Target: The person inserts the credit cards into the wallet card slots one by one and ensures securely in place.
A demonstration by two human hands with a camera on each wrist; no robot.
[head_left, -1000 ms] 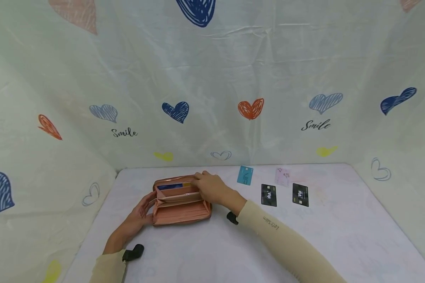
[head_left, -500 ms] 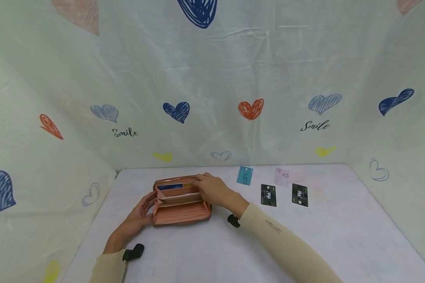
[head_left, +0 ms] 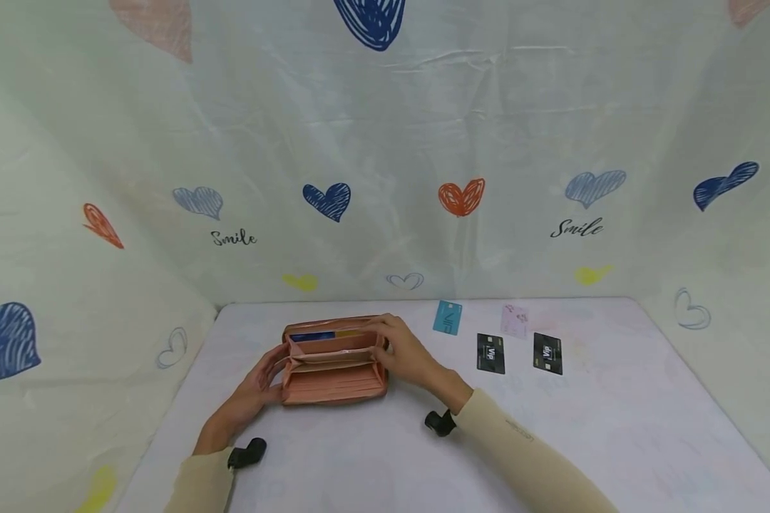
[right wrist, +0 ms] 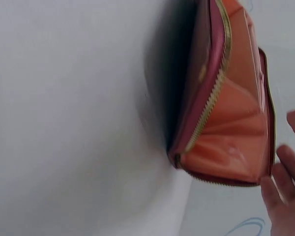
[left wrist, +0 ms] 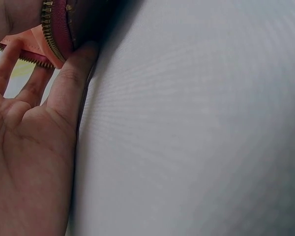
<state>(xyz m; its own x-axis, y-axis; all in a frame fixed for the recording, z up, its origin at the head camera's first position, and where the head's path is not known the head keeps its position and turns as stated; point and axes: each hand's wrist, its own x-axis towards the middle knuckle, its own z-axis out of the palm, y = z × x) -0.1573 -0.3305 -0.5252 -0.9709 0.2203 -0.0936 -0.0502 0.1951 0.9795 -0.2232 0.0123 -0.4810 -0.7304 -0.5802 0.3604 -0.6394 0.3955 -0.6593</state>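
An unzipped pink-orange zip-around wallet (head_left: 334, 387) lies spread on the table, its folds and card slots facing up. Blue and yellow cards (head_left: 314, 336) show in its back pocket. My left hand (head_left: 257, 385) holds the wallet's left end, and the left wrist view has fingers against its brass zipper edge. At the opposite end, my right hand (head_left: 407, 353) reaches over the back right corner. In the right wrist view, its fingertips (right wrist: 268, 189) are right at the far rim, with the thumb spread apart and nothing gripped.
Right of the wallet lie a teal VIP card (head_left: 448, 318), a pale pink card (head_left: 514, 320) and two black VIP cards (head_left: 490, 353). The white table (head_left: 372, 456) meets a pale curtain (head_left: 385, 242) printed with hearts at its back edge.
My right hand has drawn back a little to the right from the wallet's back pocket, and its fingers have spread. The left hand keeps its hold. The head view has shifted slightly.
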